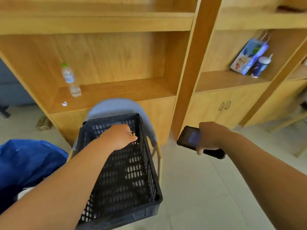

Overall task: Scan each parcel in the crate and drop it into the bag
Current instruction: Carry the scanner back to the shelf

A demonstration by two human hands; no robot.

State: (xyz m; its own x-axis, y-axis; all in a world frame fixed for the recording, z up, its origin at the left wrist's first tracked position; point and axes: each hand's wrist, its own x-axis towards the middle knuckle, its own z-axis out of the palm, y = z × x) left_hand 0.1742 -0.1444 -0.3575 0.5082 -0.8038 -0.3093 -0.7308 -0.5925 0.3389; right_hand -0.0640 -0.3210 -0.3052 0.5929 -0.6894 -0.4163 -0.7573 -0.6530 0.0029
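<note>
Left hand [119, 136] is reached into black perforated plastic crate [150, 171], presumably for a parcel; none seen, grip cannot be told. Black handheld scanner [189, 138] is gripped by right hand [211, 135], held ready. Blue plastic bag [28, 161] sits left of left hand.

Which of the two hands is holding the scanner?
The right hand grips the scanner beside the crate; the left hand is in the crate.

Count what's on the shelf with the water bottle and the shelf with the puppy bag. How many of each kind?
Water bottle: 1
Scrap of paper: 1
Gift bag: 1
Blue cup: 1
Total: 4
</note>
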